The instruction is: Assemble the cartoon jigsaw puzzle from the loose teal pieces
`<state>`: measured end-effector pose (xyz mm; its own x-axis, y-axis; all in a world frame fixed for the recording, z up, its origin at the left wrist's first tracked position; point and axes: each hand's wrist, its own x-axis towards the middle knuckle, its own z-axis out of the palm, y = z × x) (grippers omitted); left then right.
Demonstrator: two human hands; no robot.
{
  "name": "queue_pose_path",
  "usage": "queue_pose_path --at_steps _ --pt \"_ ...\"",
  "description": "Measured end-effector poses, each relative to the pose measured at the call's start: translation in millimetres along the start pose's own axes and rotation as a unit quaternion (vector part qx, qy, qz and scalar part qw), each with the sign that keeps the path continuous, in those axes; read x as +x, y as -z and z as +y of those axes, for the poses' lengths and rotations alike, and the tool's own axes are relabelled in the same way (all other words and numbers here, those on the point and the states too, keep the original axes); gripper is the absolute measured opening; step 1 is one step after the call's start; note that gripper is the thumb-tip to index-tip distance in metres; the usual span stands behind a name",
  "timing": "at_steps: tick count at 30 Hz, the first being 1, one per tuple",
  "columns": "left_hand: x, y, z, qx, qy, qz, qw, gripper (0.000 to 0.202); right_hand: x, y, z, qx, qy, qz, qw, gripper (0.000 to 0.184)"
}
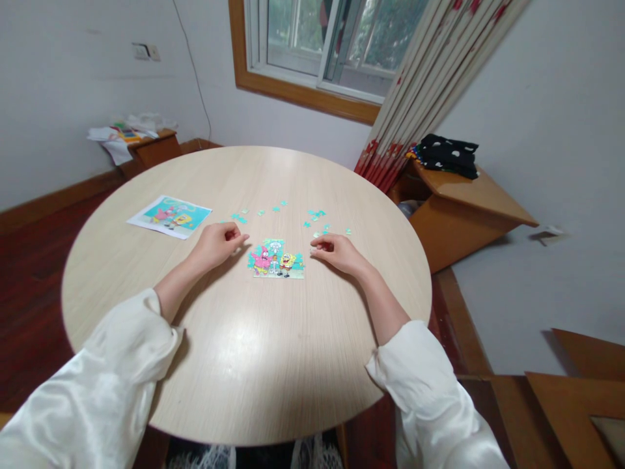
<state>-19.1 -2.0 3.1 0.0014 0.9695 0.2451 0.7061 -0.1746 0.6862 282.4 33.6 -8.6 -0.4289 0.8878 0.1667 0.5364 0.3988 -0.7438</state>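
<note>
A partly joined jigsaw puzzle lies flat on the round table, showing a pink starfish, a pale teal figure and a yellow sponge character. My left hand rests at its left, apart from it, with curled fingers and no piece showing at the fingertips. On the other side, my right hand is pinched beside the puzzle's right edge. A small pale bit, seemingly a puzzle piece, shows at its fingertips. Loose teal pieces are scattered beyond both hands, with others near my left knuckles.
A printed reference picture lies on the left of the round wooden table. Behind stand a stool with papers and, at right, a tilted wooden cabinet bearing black cloth. A curtain hangs by the window.
</note>
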Motion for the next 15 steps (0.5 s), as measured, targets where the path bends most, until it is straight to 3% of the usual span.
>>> queue_pose_path --at_steps 4,11,15 --pt "-0.3 -0.3 1.1 -0.012 0.010 0.021 1.000 0.026 -0.5 0.0 0.5 -0.042 -0.002 0.009 0.999 0.017" --pt "0.4 -2.7 1.0 0.002 0.000 0.010 1.000 0.025 -1.2 1.7 -6.3 -0.075 -0.001 -0.015 0.997 0.009" --pt "0.7 -3.3 -1.3 0.006 -0.007 0.006 1.000 0.026 1.1 -0.4 -4.0 -0.094 0.024 0.008 0.995 0.018"
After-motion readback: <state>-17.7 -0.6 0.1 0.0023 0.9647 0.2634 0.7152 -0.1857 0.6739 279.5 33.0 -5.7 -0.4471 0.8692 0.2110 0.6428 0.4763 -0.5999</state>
